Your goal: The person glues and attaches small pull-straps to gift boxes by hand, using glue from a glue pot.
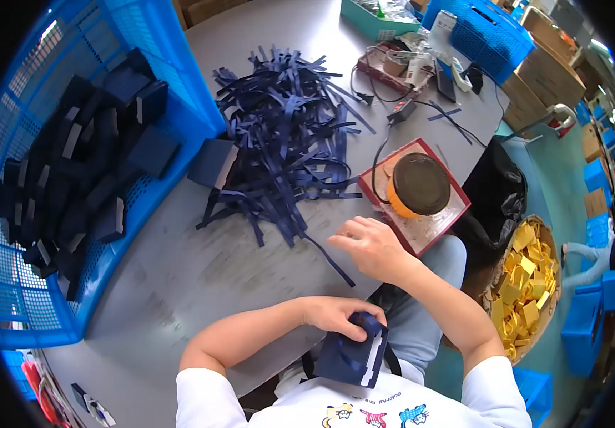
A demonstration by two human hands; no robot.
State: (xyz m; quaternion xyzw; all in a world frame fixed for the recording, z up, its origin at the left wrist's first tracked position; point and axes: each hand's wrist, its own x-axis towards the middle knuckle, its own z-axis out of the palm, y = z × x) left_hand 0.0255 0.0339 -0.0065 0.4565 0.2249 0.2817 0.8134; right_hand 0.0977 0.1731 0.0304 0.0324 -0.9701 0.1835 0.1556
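My left hand (339, 316) grips a small dark navy box (343, 357) near my lap, thumb across its top. A navy ribbon loop lies over the box, and a pale strip shows along one side. My right hand (368, 246) hovers over the table's near edge, fingers loosely stretched, with nothing visible in them. Close by it lies the lower end of one navy ribbon strip (336, 269), trailing from a big tangled pile of navy ribbons (286, 135). Just beyond that hand, a round dark-topped orange pot (421, 184) sits on a red-rimmed tray (457, 207).
To the left stands a tilted blue crate (197, 93) full of navy boxes. Another navy box (212, 162) rests beside the ribbons. Cables, a phone (444, 82) and a small red box (379, 68) lie at the back. Yellow pieces (525, 278) fill a container at right.
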